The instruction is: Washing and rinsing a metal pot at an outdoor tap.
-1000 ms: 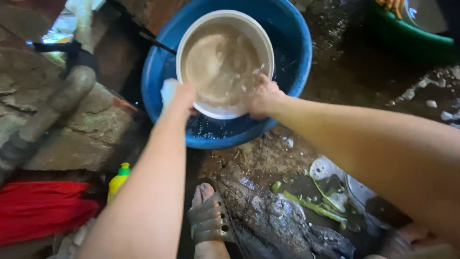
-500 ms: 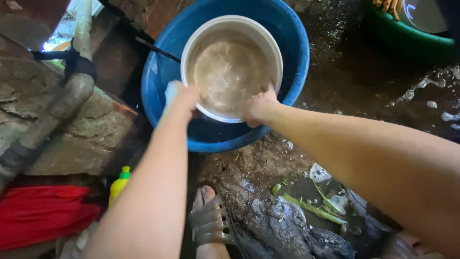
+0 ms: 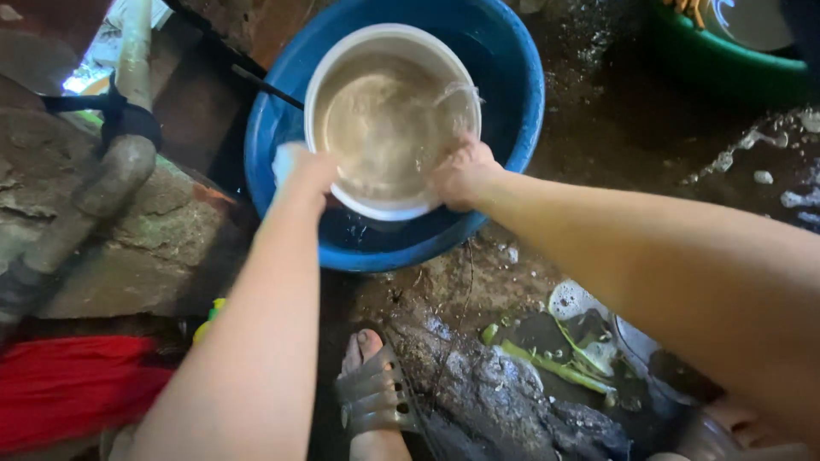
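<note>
Centrally, a large blue basin (image 3: 521, 102) sits on wet, dark ground (image 3: 615, 145), holding some water at its near side. Inside and above it is a white bucket (image 3: 376, 38), tilted toward the camera and filled with cloudy, brownish water (surface rippled, a small splash at the right rim).

Left of the basin: rough stone (image 3: 162, 239), with a grey pipe (image 3: 94, 192) running diagonally across it and a black strap around the pipe. Top right corner: part of a green tub (image 3: 726, 68), well apart from the basin. Bottom left: red cloth (image 3: 68, 384), partly hidden by the left forearm.

Both arms reach forward from the bottom edge. The left hand (image 3: 309, 175) is closed on the bucket's near-left rim, with a pale cloth or sponge (image 3: 282, 160) pressed between hand and bucket wall (kind of material cannot be told). The right hand (image 3: 463, 173) is clasped over the near-right rim, fingers curled inside, thumb outside.

Below, a foot in a grey strapped sandal (image 3: 376, 397) stands on the wet ground. Right of it, green vegetable scraps (image 3: 555, 367) lie in a dark puddle. A yellow bottle (image 3: 207, 320) shows only as a sliver beside the left forearm.
</note>
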